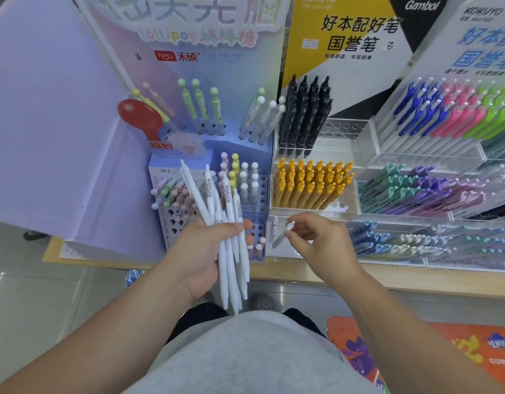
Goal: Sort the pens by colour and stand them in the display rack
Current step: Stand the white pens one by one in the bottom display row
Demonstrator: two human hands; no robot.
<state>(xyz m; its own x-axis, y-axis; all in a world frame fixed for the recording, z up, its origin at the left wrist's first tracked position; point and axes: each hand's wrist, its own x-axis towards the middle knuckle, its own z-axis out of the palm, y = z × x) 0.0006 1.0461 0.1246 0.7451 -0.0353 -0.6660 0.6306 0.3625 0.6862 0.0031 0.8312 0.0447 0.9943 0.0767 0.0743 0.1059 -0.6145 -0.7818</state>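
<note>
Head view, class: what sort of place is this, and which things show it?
Probably a stationery shop: branded display boards, clear racks of colour-sorted pens, and a left hand holding white pens for stocking.

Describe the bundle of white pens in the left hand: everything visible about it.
The bundle of white pens holds roughly seven or eight slim pens with matte white, plastic-looking barrels; some carry small printed labels. The left hand closes around their middle, thumb across the front. They fan out loosely, some ends pointing up toward the blue rack, the others down toward the floor. The exact count is hard to tell. The right hand pinches a separate single white-topped pen beside the bundle, not touching it.
</note>
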